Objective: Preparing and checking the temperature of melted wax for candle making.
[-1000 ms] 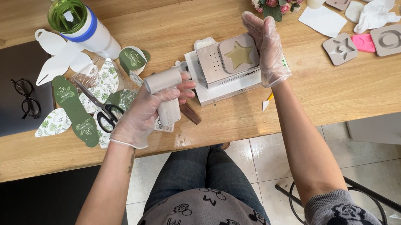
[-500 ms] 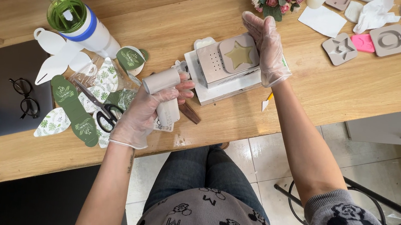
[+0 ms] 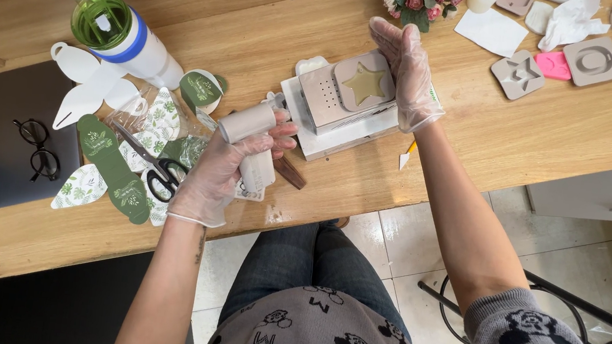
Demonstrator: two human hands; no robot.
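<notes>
Both hands wear thin clear gloves; the left hand is curled closed in a grip, forearm bare, while the right hand is flat with fingers together, sleeve at elbow

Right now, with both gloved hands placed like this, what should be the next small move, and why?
Probably bring the handheld tool in the left hand closer to the star mould. Its barrel points that way but remains apart, while the right hand steadies the mould on the stacked boxes.
</notes>
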